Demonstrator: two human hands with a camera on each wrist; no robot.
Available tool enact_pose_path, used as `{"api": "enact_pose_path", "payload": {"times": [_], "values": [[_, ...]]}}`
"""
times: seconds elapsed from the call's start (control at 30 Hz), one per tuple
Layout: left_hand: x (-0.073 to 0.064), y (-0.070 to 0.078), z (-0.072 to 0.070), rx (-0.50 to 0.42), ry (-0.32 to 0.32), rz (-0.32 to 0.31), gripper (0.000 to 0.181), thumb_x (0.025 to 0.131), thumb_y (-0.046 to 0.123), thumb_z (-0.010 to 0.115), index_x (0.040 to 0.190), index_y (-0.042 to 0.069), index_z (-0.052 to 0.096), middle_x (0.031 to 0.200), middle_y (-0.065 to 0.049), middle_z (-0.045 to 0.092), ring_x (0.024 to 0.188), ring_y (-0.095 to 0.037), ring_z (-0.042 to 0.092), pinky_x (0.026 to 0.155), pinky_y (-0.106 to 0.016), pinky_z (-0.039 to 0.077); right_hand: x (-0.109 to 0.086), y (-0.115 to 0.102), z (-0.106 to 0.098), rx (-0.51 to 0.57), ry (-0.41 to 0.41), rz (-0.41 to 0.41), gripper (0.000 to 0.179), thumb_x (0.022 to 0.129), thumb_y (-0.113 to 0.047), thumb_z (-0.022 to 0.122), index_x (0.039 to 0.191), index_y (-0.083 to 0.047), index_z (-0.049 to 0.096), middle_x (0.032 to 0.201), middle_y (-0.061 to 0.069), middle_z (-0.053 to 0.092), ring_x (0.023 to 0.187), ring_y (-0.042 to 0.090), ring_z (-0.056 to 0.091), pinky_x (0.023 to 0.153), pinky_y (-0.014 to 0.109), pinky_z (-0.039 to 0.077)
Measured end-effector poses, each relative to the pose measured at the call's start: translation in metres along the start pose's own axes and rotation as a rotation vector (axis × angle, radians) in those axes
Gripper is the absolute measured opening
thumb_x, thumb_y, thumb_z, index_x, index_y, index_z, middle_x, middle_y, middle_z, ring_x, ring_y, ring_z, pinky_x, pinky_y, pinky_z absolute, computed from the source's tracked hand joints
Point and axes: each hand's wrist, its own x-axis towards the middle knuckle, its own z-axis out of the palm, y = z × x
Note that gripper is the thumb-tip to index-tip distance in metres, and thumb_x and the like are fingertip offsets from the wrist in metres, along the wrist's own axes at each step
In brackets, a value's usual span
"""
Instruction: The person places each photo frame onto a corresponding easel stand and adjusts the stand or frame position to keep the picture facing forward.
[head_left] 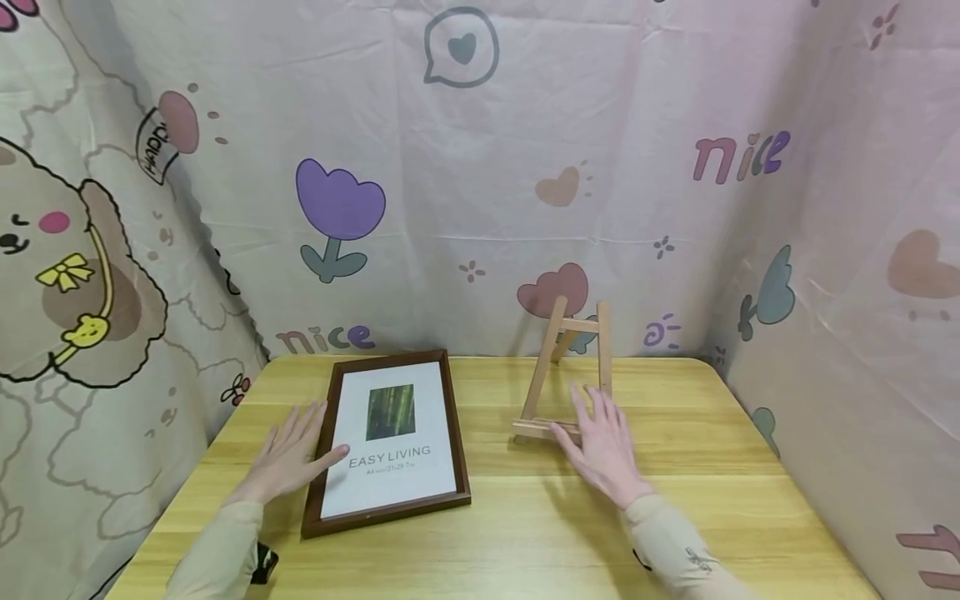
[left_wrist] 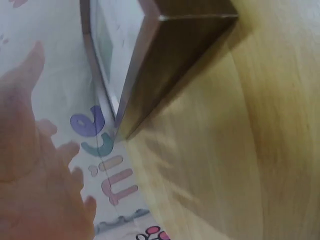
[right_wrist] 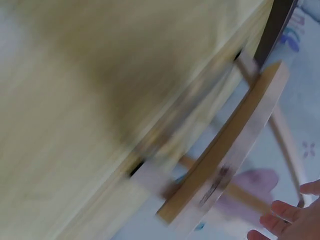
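Note:
A dark brown picture frame (head_left: 390,454) lies face up on the left of the table, its white insert reading "EASY LIVING" under a small green picture. My left hand (head_left: 288,458) is spread over the frame's left edge, thumb overlapping the insert in the head view. In the left wrist view the fingers (left_wrist: 30,165) stand beside the frame's thick side (left_wrist: 175,50). A small wooden easel (head_left: 545,358) stands upright at the back right. My right hand (head_left: 606,446), fingers extended, is at its right leg and overlaps its ledge (right_wrist: 220,155); neither hand grips anything.
The light wood-grain table (head_left: 525,542) has its back edge against a printed cloth backdrop (head_left: 465,208). Cloth also hangs along the left and right sides. Between frame and easel is a stretch of bare tabletop.

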Motion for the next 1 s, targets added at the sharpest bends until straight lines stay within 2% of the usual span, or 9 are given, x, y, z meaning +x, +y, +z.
{"api": "enact_pose_path", "payload": {"times": [0.27,0.37,0.57,0.7,0.87,1.0], "values": [[-0.009,-0.009,0.000,-0.078,-0.034,0.055,0.116,0.086,0.054,0.071,0.162,0.005,-0.001,0.163,-0.036,0.010,0.147,-0.061,0.008,0.113,-0.081,0.005,0.002,-0.040,0.017,0.074,-0.115,-0.041,0.076,0.097,-0.051,0.058,0.157,-0.013,0.034,0.155,0.024,0.040,0.142,0.045,0.040,0.116,0.065,0.034],[-0.013,-0.013,0.002,-0.100,-0.045,0.080,0.123,0.081,0.049,0.079,0.161,0.003,-0.002,0.160,-0.041,0.012,0.143,-0.065,0.013,0.107,-0.084,0.013,0.004,-0.053,0.022,0.131,-0.181,-0.049,0.076,0.098,-0.053,0.055,0.158,-0.013,0.032,0.156,0.023,0.038,0.143,0.043,0.039,0.116,0.065,0.034],[-0.022,-0.017,0.006,-0.183,-0.126,0.058,0.135,0.073,0.037,0.089,0.159,-0.001,-0.007,0.154,-0.047,0.008,0.135,-0.072,0.013,0.098,-0.087,0.026,0.007,-0.075,0.039,0.268,-0.289,-0.104,0.078,0.098,-0.050,0.058,0.159,-0.011,0.029,0.155,0.024,0.038,0.142,0.041,0.040,0.115,0.062,0.039],[-0.024,-0.020,0.010,-0.213,-0.156,0.035,0.140,0.069,0.036,0.092,0.158,-0.003,-0.008,0.149,-0.048,0.010,0.132,-0.070,0.017,0.095,-0.086,0.030,0.008,-0.088,0.049,0.303,-0.344,-0.138,0.082,0.096,-0.052,0.060,0.159,-0.010,0.028,0.155,0.021,0.038,0.143,0.038,0.039,0.115,0.058,0.042],[-0.023,-0.023,0.015,-0.233,-0.197,0.004,0.142,0.068,0.040,0.092,0.158,-0.005,-0.008,0.148,-0.047,0.011,0.132,-0.071,0.015,0.098,-0.086,0.027,0.009,-0.098,0.057,0.381,-0.477,-0.073,0.090,0.093,-0.058,0.061,0.161,-0.014,0.022,0.158,0.019,0.035,0.148,0.045,0.031,0.113,0.064,0.040],[-0.022,-0.023,0.018,-0.239,-0.235,-0.027,0.143,0.068,0.043,0.091,0.157,-0.007,-0.010,0.148,-0.048,0.011,0.133,-0.070,0.015,0.101,-0.085,0.026,0.011,-0.101,0.061,0.449,-0.608,-0.006,0.098,0.089,-0.060,0.066,0.163,-0.016,0.018,0.163,0.023,0.027,0.152,0.047,0.023,0.115,0.070,0.033]]}}
